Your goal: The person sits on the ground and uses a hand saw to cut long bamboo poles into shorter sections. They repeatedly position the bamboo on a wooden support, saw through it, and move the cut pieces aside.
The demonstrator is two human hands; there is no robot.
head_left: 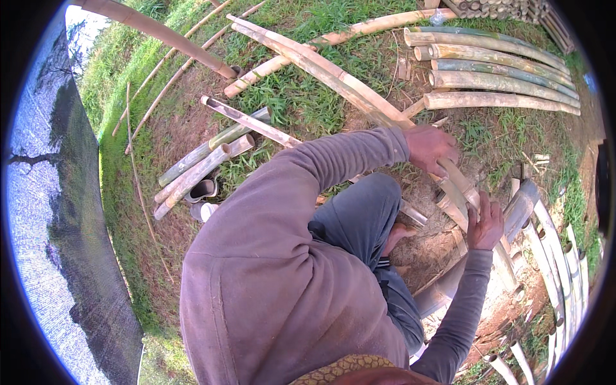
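Observation:
A long split bamboo pole [327, 70] runs slantwise from the far left, under my left hand [433, 149], toward the near right. My left hand is closed around the bamboo from above. Farther down the same line, my right hand [486, 224] is closed at the edge of a bamboo strip [461, 181], fingers bent against it. Whether that hand also holds a small tool cannot be made out. Other split bamboo pieces lie under and beside the strip. My bent leg [366, 215] and a bare foot [399, 236] are just left of the work.
Several bamboo poles [504, 78] lie side by side at the far right. More bamboo lengths [561, 276] are lined up at the near right. Short bamboo tubes [199, 173] and a shoe [204, 190] lie on the left. A slanting bamboo post [160, 35] stands at the upper left.

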